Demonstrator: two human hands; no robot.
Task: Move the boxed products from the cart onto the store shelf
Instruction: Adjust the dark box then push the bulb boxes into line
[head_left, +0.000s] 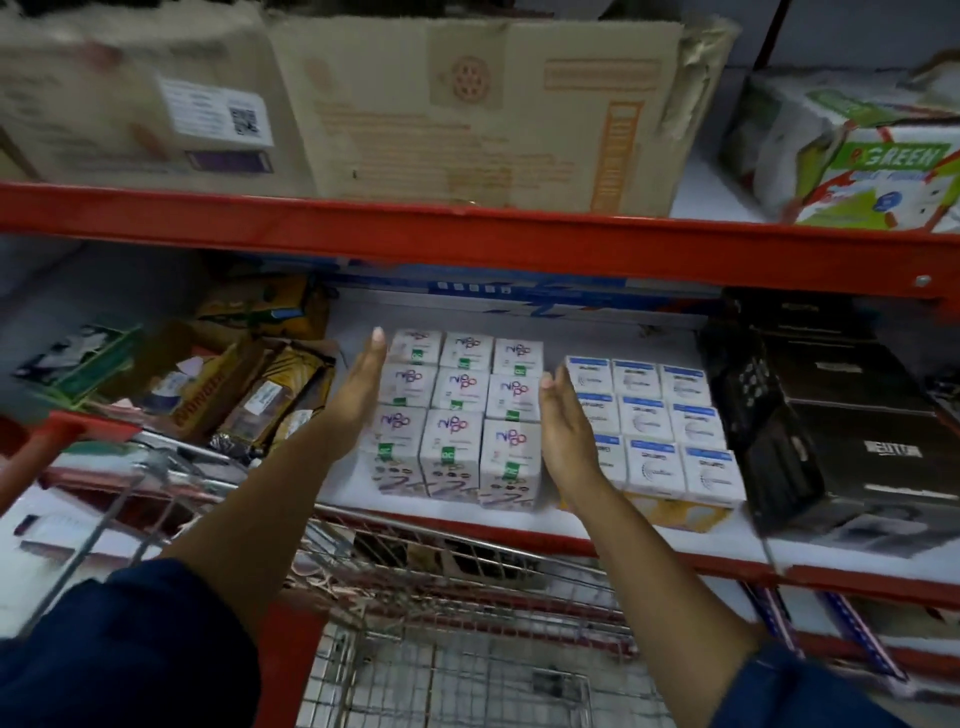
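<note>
Squaring the block on the shelf

My left hand (358, 400) and right hand (563, 431), flat-palmed, press the white box block (457, 415) on the shelf (519, 525); blue-labelled boxes (660, 421) at 3 o'clock. Next, I judge: release, reach to the cart (441, 597) at 6.

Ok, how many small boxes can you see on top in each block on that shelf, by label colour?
Green-tagged white boxes, between the left hand and right hand: 9
Blue-banded white boxes, to their right: 9
Total: 18, counting top faces only; any layers beneath are hidden.
</note>
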